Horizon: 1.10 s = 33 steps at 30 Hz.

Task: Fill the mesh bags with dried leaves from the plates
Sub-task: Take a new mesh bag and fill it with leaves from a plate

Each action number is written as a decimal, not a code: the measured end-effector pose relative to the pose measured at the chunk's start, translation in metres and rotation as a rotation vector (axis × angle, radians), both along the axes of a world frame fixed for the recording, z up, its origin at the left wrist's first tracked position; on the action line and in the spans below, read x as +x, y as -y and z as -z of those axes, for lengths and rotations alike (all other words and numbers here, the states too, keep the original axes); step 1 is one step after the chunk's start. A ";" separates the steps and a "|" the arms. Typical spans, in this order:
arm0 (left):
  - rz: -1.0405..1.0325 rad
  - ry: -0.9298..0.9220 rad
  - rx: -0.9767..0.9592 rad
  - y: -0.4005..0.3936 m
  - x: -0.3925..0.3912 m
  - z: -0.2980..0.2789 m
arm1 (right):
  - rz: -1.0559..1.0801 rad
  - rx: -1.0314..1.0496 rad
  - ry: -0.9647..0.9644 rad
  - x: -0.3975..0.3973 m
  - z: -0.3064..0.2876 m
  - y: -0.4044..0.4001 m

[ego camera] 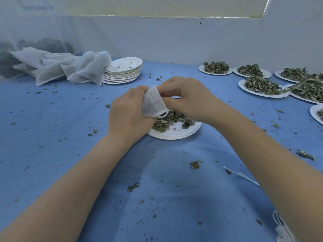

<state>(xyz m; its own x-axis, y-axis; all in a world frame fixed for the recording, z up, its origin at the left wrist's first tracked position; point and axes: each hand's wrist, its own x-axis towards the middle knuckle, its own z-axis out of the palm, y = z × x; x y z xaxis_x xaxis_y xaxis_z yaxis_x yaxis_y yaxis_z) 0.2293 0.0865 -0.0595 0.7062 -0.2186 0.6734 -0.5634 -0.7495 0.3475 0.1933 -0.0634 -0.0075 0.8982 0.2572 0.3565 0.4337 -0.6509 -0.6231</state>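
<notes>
A small white mesh bag (153,103) is held between both hands just above a white paper plate (176,132). My left hand (127,114) grips the bag's left side and bottom. My right hand (188,97) pinches its upper right edge. Dried green leaves (172,118) lie in a loose heap on the plate, partly hidden under the bag and my left hand. The bag's opening is not visible.
A stack of used paper plates (124,71) stands at the back, with a pile of white mesh bags (61,66) to its left. Several plates heaped with leaves (262,86) line the right side. Leaf crumbs and white strings (242,175) lie on the blue cloth.
</notes>
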 end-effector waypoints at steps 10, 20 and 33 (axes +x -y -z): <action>0.057 0.093 0.037 -0.006 -0.004 -0.004 | -0.070 0.020 -0.198 -0.004 0.002 -0.008; -0.122 -0.043 -0.062 -0.026 0.016 -0.003 | 0.167 -0.275 0.029 0.012 0.026 -0.004; -0.103 -0.084 -0.021 -0.026 0.019 0.002 | 0.037 -0.571 -0.120 0.004 0.023 -0.001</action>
